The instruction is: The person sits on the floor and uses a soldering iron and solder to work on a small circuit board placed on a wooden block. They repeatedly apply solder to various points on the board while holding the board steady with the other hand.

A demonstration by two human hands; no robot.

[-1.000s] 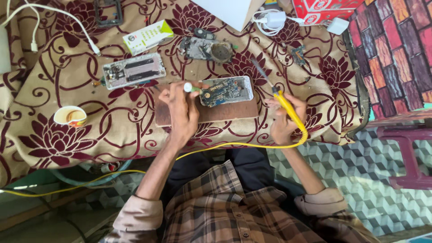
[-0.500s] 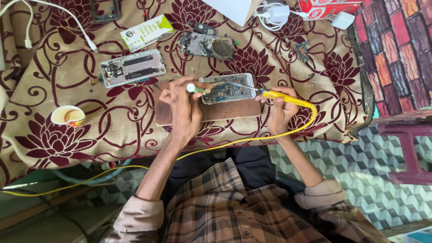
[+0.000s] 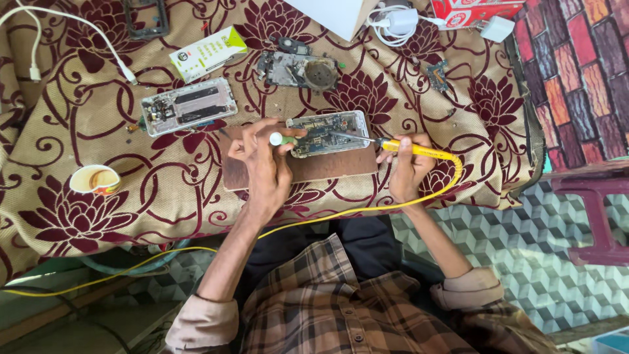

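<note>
An opened phone with its circuit board showing lies on a brown wooden board on the patterned cloth. My left hand rests on the board's left part and holds a small tool with a white and green end against the phone's left edge. My right hand grips a yellow-handled soldering iron, laid nearly flat, its metal tip over the phone's board. The iron's yellow cord trails down and left off the table.
A second opened phone lies up left, beside a green and white box. A dismantled phone part with a round coil sits behind. A small round tin is at left. White charger and cable, red box at back.
My right hand has swung the soldering iron from pointing down-right to lying flat, bringing its tip onto the phone's board. My left hand has stayed at the phone's left edge.
</note>
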